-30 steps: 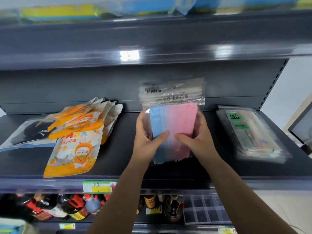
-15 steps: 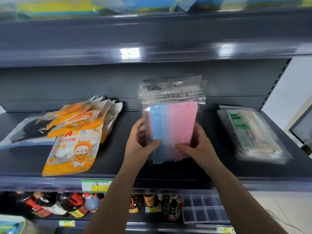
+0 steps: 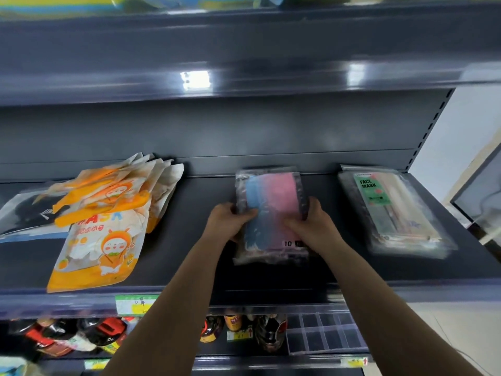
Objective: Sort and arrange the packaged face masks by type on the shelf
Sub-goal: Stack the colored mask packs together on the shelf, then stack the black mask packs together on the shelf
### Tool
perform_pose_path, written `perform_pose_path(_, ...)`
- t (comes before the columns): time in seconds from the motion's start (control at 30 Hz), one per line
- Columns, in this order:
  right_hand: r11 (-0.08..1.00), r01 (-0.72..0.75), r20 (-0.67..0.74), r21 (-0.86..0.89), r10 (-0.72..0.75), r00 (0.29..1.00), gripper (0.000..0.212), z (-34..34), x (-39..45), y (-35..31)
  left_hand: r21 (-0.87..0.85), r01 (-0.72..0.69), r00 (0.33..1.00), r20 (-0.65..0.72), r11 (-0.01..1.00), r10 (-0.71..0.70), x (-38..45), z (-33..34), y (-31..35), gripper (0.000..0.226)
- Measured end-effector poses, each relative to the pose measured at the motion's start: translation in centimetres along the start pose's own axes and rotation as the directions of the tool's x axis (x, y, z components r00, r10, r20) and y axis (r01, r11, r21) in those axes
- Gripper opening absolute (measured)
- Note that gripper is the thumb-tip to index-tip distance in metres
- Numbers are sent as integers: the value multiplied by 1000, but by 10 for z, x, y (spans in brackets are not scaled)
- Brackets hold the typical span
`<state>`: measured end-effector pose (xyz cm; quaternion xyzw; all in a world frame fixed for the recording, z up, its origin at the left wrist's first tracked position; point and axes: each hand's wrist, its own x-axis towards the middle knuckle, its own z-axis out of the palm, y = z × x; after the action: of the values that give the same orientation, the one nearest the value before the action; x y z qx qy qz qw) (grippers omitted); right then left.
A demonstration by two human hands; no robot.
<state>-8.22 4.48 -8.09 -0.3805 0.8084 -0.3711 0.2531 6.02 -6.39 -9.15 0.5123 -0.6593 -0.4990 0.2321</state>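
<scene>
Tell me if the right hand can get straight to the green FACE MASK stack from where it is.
Probably yes: only bare shelf separates the right hand from the FACE MASK stack, but it must first let go of the pink-and-blue pack.

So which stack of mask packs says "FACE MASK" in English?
The clear packs with the green label, on the shelf's far right; the others are orange cartoon pouches and blue-pink packs.

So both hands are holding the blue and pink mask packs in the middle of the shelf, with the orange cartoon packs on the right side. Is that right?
Not quite. In the head view the orange cartoon packs lie on the left; the green-labelled face mask packs are on the right. Both the left hand and right hand do hold the blue and pink mask packs mid-shelf.
</scene>
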Motion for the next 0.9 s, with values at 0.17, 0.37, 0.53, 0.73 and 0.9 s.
perform_pose_path(0.17, 703, 410, -39, -581, -528, 848, 102, -2, -29, -7, 133, -53, 998, -35, 990, 58, 2, 2, 2, 35)
perform_pose_path(0.37, 415, 518, 220, -748, -581, 783, 105, 27, -25, 15, 118, -108, 989, -92, 987, 120, -2, 5, -1, 32)
perform_pose_path(0.53, 439, 530, 242, -726, -559, 793, 107, 27, -10, 11, 146, -132, 989, -49, 980, 141, -6, 11, 2, 30)
perform_pose_path(0.73, 511, 540, 131, -669, -635, 762, 96, 19, -22, -10, 104, -173, 963, -190, 979, 191, -24, -8, 6, 38)
perform_pose_path(0.9, 499, 701, 79, -510, -784, 616, 59, 39, -26, -50, 392, -229, 855, -357, 891, 377, -67, -62, -2, 44)
